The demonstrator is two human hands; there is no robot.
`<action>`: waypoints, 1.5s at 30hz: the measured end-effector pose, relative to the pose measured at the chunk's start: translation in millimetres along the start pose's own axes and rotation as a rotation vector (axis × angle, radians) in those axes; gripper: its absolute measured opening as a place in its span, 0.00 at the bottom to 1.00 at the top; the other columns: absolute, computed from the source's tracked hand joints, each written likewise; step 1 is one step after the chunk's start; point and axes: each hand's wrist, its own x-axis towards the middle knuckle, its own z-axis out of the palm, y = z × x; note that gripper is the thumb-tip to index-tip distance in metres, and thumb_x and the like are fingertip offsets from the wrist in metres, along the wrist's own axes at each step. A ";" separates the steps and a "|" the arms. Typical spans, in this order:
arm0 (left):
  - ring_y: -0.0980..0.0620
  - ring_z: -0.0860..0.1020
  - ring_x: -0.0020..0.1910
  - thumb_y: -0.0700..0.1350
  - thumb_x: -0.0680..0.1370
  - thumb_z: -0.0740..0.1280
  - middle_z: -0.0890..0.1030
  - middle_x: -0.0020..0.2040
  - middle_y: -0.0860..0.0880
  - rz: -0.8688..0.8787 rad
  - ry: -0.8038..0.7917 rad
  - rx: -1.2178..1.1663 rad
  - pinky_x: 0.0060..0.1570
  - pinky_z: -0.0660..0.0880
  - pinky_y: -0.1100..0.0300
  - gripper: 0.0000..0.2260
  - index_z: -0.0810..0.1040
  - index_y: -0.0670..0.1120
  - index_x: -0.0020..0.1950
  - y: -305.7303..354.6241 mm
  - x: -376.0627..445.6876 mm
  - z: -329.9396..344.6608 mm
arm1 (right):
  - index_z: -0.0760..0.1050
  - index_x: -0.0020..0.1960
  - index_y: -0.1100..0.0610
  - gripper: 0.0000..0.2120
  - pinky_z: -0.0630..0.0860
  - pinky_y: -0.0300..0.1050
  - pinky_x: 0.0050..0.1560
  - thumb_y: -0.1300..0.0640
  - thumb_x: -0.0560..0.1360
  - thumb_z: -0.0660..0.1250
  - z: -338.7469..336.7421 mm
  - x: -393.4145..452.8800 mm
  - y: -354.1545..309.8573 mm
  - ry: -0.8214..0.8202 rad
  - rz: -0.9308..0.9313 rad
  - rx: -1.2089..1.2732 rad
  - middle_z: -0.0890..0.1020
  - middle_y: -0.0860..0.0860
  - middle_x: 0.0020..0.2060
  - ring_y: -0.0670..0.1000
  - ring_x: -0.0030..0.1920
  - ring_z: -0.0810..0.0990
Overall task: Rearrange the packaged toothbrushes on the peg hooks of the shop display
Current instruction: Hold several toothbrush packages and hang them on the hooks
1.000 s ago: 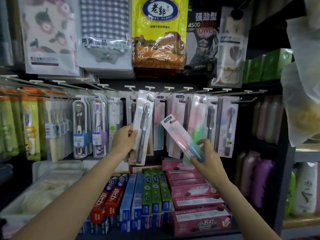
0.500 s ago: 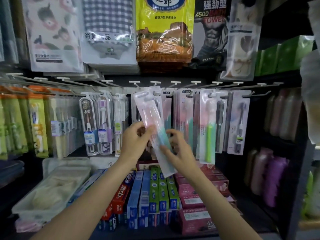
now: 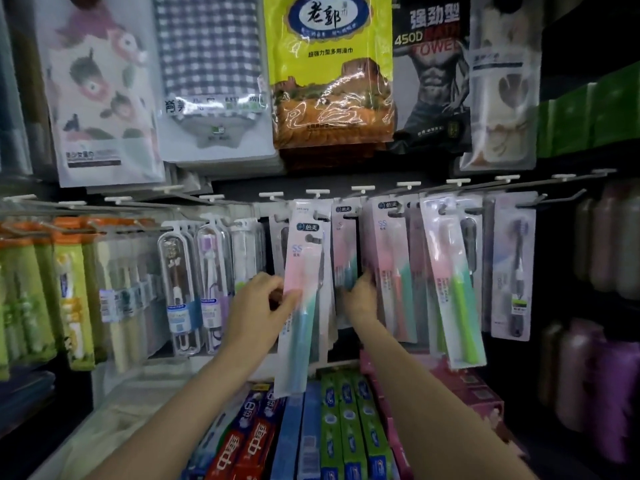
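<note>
Left hand (image 3: 258,308) fingers pinch pink-teal pack (image 3: 302,299); long axis runs 12–6, hook hole at 12. Right hand (image 3: 362,294) fingers grip hung packs (image 3: 346,268), 3 o'clock.

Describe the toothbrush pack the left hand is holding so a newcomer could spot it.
Find the yellow towel bag hanging top centre, then drop to the peg row below. The pink-to-teal toothbrush pack hangs there, pinched by the left hand; unlike its neighbours, it sits frontmost and tilted.

A shop aisle: packaged toothbrushes (image 3: 450,282) hang on peg hooks (image 3: 550,202), boxed toothpaste (image 3: 346,427) stacked below, bagged towels (image 3: 329,71) above.
</note>
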 end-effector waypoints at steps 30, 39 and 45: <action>0.55 0.69 0.34 0.44 0.76 0.67 0.74 0.38 0.47 -0.044 0.030 -0.094 0.32 0.62 0.72 0.09 0.78 0.38 0.41 16.0 -5.8 -10.5 | 0.62 0.68 0.62 0.24 0.72 0.45 0.46 0.64 0.75 0.65 -96.3 -83.6 -1.9 -0.029 -0.215 -0.418 0.77 0.60 0.56 0.60 0.53 0.77; 0.44 0.75 0.41 0.44 0.76 0.67 0.78 0.43 0.40 -0.055 0.001 -0.131 0.43 0.71 0.55 0.12 0.77 0.34 0.43 23.2 -7.8 -10.8 | 0.70 0.59 0.61 0.17 0.78 0.50 0.50 0.64 0.72 0.69 -92.7 -85.6 0.3 -0.188 0.024 0.094 0.78 0.56 0.49 0.56 0.48 0.78; 0.39 0.76 0.43 0.45 0.76 0.66 0.79 0.43 0.36 -0.106 -0.037 -0.221 0.44 0.72 0.49 0.14 0.76 0.32 0.43 18.8 -8.7 -12.1 | 0.70 0.58 0.61 0.14 0.76 0.47 0.47 0.65 0.74 0.66 -93.0 -85.8 -4.6 -0.220 -0.007 0.007 0.77 0.55 0.49 0.53 0.46 0.76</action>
